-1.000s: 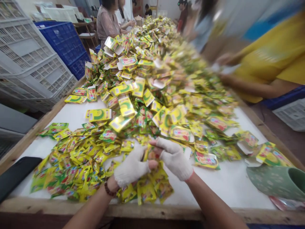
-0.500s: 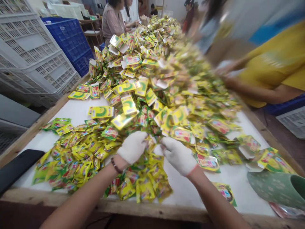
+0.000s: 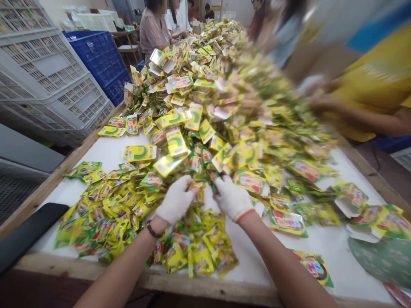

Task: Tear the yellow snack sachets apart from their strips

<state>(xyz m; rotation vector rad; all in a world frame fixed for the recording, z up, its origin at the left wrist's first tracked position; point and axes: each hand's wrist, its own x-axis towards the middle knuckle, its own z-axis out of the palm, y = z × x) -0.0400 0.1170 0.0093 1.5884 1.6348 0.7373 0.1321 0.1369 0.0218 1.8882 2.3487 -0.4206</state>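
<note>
My left hand (image 3: pixel 176 200), in a white knit glove, is closed with a small yellow sachet (image 3: pixel 199 193) at its fingertips. To its right my right hand (image 3: pixel 233 199), gloved the same way, has its fingers slightly curled and apart at the near edge of the pile. Nothing shows between those fingers, though their tips are partly hidden. Between my forearms lies a loose group of yellow sachets (image 3: pixel 201 256). A larger heap of yellow and green sachets (image 3: pixel 112 205) spreads left of my left hand. Beyond both hands, flat yellow cartons (image 3: pixel 176 142) lie over more sachets.
A black phone-like slab (image 3: pixel 41 226) lies at the table's left edge. Cartons (image 3: pixel 289 222) and a green patterned object (image 3: pixel 382 259) are at right. White crates (image 3: pixel 64 81) and blue crates (image 3: pixel 99 60) stand left. A person in yellow (image 3: pixel 375 90) works at right; others stand farther back.
The view has shifted slightly. My hands have moved a little apart from their earlier meeting point, and the yellow sachet now shows upright by my left fingertips.
</note>
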